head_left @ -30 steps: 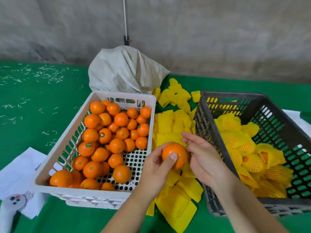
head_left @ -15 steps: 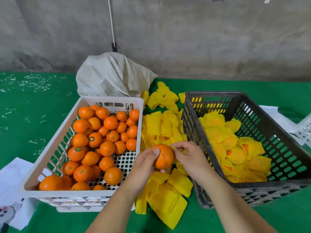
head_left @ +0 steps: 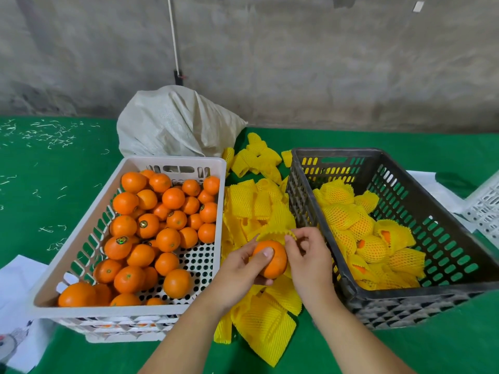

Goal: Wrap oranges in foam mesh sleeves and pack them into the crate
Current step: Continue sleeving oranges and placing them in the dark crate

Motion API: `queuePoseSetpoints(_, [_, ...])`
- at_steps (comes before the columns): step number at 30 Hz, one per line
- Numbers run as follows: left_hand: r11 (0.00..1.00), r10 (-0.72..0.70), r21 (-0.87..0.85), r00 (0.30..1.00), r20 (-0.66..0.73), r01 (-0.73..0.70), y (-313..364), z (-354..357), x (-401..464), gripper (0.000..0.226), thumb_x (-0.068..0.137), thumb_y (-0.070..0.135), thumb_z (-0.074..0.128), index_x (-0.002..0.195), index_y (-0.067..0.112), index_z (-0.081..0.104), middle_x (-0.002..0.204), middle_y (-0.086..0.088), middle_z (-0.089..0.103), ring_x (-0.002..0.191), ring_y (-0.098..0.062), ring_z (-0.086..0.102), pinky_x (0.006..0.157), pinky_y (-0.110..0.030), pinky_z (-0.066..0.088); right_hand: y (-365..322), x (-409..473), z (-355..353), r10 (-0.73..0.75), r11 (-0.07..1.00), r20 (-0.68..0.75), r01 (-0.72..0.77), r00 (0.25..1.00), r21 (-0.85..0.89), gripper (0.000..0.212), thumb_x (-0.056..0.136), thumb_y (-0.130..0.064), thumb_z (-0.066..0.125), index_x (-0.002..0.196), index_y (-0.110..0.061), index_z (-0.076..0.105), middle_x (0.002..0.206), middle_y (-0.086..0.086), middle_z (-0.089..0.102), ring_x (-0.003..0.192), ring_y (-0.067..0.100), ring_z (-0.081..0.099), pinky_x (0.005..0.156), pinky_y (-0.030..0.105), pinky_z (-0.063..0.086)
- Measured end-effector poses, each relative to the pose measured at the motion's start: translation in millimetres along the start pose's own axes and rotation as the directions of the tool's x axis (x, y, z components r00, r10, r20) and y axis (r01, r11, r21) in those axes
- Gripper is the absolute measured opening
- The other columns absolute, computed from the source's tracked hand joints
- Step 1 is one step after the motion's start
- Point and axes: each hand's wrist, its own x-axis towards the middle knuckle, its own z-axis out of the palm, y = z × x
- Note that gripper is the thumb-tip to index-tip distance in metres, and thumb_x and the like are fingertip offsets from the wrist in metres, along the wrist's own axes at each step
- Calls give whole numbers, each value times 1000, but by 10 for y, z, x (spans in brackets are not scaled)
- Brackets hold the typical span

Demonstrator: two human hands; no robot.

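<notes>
My left hand (head_left: 240, 268) grips a bare orange (head_left: 271, 259) between the two crates, thumb across its front. Just above that orange, my right hand (head_left: 307, 255) pinches the edge of a yellow foam mesh sleeve (head_left: 278, 225). More flat yellow sleeves (head_left: 267, 327) lie in a pile on the green table under both hands. The white crate (head_left: 81, 238) on the left holds several bare oranges (head_left: 147, 225). The dark crate (head_left: 459, 233) on the right holds several oranges wrapped in yellow mesh (head_left: 351, 222).
A grey woven sack (head_left: 175, 122) sits behind the white crate against a concrete wall. White papers (head_left: 16, 287) lie at the left edge. Part of another white crate (head_left: 486, 209) shows at the far right. Small scraps litter the green table (head_left: 40, 163) at left.
My right hand has taken hold of a mesh sleeve and lifted it above the orange. The left hand keeps the orange. The camera view has shifted slightly.
</notes>
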Motion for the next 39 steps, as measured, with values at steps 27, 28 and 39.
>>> queuePoseSetpoints(27, [972, 216, -79, 974, -71, -221, -34, -120, -13, 69, 84, 41, 82, 145, 30, 51, 103, -7, 72, 77, -24, 67, 65, -32, 58, -416, -106, -195, -427, 864, 232, 470, 874, -183, 26, 92, -13, 54, 118, -15, 58, 126, -6, 56, 123, 8, 50, 98, 20, 44])
queuePoseSetpoints(28, [972, 220, -66, 974, -58, -224, -27, -105, -16, 67, 84, 40, 82, 142, 26, 51, 107, -5, 72, 83, -21, 69, 68, -30, 58, -420, -97, -212, -438, 860, 225, 478, 871, -177, 26, 93, -15, 51, 116, -15, 62, 124, -5, 59, 122, 6, 51, 99, 18, 43])
queuePoseSetpoints(39, [944, 199, -203, 941, -272, -259, -102, -124, 83, 40, 77, 22, 64, 117, 26, 64, 93, -10, 71, 72, -20, 64, 63, -32, 56, -370, -355, -69, -487, 823, 256, 537, 835, -185, 29, 92, -14, 60, 120, -13, 63, 115, -1, 54, 105, 17, 59, 85, 35, 54])
